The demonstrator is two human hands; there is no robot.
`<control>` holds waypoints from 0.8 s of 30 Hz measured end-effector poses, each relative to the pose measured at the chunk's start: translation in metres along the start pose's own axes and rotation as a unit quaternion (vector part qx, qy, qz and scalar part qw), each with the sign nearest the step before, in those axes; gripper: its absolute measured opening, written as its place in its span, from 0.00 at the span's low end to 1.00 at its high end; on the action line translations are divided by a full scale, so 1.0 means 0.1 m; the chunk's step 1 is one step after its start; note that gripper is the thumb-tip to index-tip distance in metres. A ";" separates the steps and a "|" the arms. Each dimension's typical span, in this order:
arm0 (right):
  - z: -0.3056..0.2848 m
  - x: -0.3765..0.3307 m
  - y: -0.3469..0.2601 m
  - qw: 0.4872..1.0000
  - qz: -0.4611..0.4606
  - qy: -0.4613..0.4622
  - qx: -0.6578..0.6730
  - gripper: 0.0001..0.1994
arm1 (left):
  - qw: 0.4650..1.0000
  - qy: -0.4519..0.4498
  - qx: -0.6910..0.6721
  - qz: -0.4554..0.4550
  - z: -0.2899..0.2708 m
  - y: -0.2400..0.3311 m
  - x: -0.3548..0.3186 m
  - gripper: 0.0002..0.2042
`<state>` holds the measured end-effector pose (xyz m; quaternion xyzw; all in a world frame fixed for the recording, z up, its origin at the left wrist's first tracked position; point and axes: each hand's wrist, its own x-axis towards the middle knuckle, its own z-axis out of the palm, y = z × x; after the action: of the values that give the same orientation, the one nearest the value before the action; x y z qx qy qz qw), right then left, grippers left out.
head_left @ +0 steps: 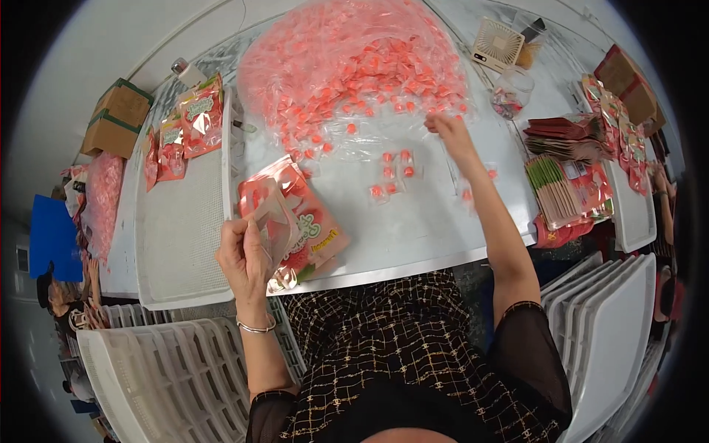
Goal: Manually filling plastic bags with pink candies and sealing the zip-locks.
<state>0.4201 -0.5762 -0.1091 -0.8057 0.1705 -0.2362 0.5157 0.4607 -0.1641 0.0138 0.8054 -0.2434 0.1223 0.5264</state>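
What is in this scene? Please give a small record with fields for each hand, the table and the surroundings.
left hand: holds an open red printed pouch at the table's near edge
right hand: reaches into the heap of small wrapped pink candies
loose candies: a few lie apart on the white table
filled pouches: left, on a white tray
flat pouch stacks: right
small fan: far right

- A white table [413,229] fills the middle.
- Left of the table, cardboard boxes [117,118] sit on pale floor [81,66].
- Below its near edge, white slatted trays [170,376] stack left, more trays [613,317] right.
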 end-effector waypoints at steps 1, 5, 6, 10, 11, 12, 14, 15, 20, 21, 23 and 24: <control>-0.10 -0.01 -0.09 0.993 0.062 0.024 0.101 0.16 | 1.000 0.014 -0.003 0.008 0.03 -0.01 0.02 0.07; -0.52 -0.08 -0.19 0.976 0.041 0.127 0.174 0.12 | 0.999 0.016 -0.030 0.012 -0.01 -0.02 0.02 0.08; -0.59 -0.15 -0.13 0.995 0.031 0.064 0.067 0.11 | 1.000 -0.007 -0.025 0.000 -0.04 -0.04 0.02 0.08; -0.58 -0.38 -0.10 0.997 0.039 -0.058 -0.029 0.08 | 0.998 -0.057 -0.034 -0.005 0.02 -0.04 0.02 0.08; -0.60 -0.40 -0.12 0.997 0.018 -0.055 -0.044 0.07 | 0.996 -0.078 -0.040 -0.010 0.03 -0.03 0.01 0.08; -0.67 -0.36 -0.21 0.998 0.025 -0.037 -0.041 0.08 | 0.996 -0.076 -0.035 -0.017 0.01 -0.03 0.00 0.08; -0.78 -0.40 -0.49 1.000 0.011 -0.001 0.020 0.09 | 0.996 -0.078 -0.028 -0.027 0.01 0.00 0.02 0.08; -0.83 -0.42 -0.66 0.996 -0.005 0.045 0.076 0.09 | 0.996 -0.076 -0.023 -0.033 0.06 0.02 0.03 0.08; 0.39 -0.96 -1.71 0.954 -0.201 -0.208 0.080 0.11 | 0.994 -0.106 -0.013 0.005 0.40 0.00 0.09 0.05; 0.67 -1.05 -1.76 0.933 -0.303 -0.195 0.000 0.11 | 0.994 -0.106 -0.009 0.004 0.41 0.02 0.09 0.05; 1.08 -1.24 -1.69 0.894 -0.403 -0.181 -0.074 0.12 | 0.994 -0.081 0.066 0.039 0.38 0.03 0.07 0.06; 1.20 -1.32 -1.63 0.896 -0.387 -0.181 -0.123 0.12 | 0.994 -0.057 0.079 0.055 0.35 -0.07 0.08 0.07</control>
<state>0.3823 -0.3512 -0.0299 -0.8937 -0.2231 -0.2445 0.3028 0.4688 -0.1958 -0.0024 0.8352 -0.3067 0.1242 0.4392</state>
